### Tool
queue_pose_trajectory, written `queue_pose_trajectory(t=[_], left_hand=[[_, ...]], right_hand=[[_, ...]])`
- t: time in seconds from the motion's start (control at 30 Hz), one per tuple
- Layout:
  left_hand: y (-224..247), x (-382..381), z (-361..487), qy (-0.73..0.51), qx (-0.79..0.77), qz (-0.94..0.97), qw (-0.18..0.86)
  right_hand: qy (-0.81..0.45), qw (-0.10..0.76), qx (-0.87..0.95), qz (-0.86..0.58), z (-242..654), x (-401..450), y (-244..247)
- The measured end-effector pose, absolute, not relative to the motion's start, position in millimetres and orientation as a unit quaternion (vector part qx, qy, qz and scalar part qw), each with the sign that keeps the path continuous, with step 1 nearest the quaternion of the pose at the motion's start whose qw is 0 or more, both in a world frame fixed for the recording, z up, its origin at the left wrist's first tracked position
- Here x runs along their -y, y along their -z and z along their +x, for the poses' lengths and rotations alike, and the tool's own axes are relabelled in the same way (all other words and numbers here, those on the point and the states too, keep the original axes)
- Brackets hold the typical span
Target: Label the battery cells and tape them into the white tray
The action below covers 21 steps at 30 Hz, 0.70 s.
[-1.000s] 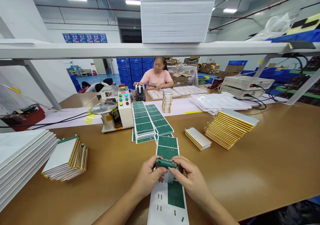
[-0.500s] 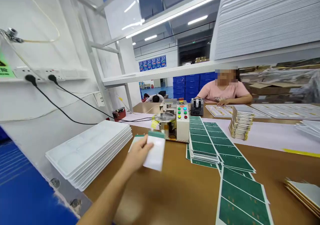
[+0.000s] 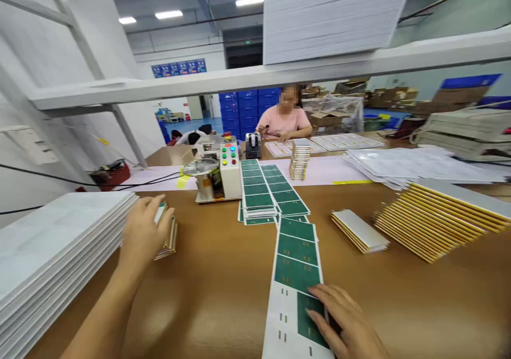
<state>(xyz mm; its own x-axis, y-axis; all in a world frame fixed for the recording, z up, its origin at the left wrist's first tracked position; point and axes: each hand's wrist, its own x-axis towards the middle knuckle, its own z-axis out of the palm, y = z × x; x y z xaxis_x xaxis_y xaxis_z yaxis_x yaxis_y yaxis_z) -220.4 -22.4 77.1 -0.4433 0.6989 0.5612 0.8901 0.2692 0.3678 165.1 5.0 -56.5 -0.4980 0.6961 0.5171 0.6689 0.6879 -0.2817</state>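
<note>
My left hand (image 3: 146, 234) is at the left beside the white tray stack, with its fingers curled round a small card with a green edge (image 3: 161, 212). Directly under and beside that hand stands a short pile of yellow-edged boards (image 3: 172, 239), partly hidden by the fingers. My right hand (image 3: 347, 319) lies at the lower right with thumb and fingers apart. Its fingertips touch a green rectangle (image 3: 309, 321) at the near end of a printed green sheet (image 3: 295, 268). Around that rectangle the sheet is white with small dark slots.
White trays (image 3: 59, 226) are stacked at the left. A machine with coloured buttons (image 3: 230, 170) stands behind more green sheets (image 3: 257, 188). Yellow-edged boards (image 3: 431, 226) lean in a row at the right, near a smaller pile (image 3: 359, 231). A person (image 3: 285, 119) sits across the table.
The view has swung right. My left hand, with the card, has moved from in front of the machine to the pile beside the trays. My right hand has come into view on the green sheet.
</note>
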Motion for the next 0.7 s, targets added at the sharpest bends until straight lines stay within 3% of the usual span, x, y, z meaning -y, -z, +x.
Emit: queue_pose_trajectory(t=[0.1, 0.27, 0.7], left_hand=[[-44.1, 5.8, -145.5, 0.302, 0.658, -0.690, 0.012], [9.0, -11.0, -45.9, 0.088, 0.468, -0.856, -0.203], [25.0, 43.3, -29.9, 0.055, 0.388, -0.890, -0.235]], right_hand=[[-0.001, 0.247, 0.879, -0.408, 170.9, 14.5, 58.7], [-0.019, 0.232, 0.898, -0.373, 181.6, 39.5, 54.7], [-0.074, 0.232, 0.895, -0.373, 165.2, 71.1, 46.9]])
